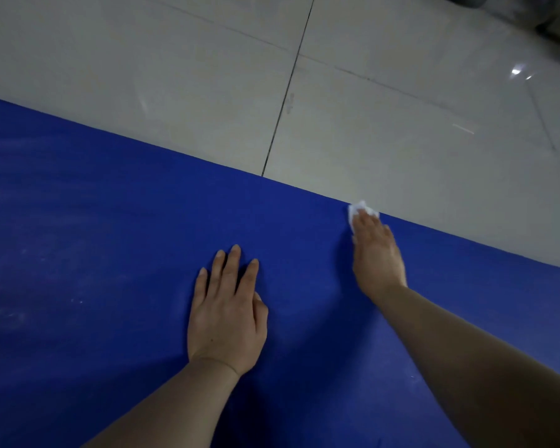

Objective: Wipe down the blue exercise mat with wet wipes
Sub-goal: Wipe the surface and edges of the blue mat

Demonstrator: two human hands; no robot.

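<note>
The blue exercise mat lies flat on the tiled floor, filling the lower part of the frame. The left hand rests palm-down at lower centre, fingers straight. The right hand, fingers extended, presses a white wet wipe onto the mat's far edge, right of centre.

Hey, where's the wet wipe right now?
In the head view, the wet wipe is under the fingertips of the right hand, at the far edge of the blue mat, next to the tiled floor.
</note>
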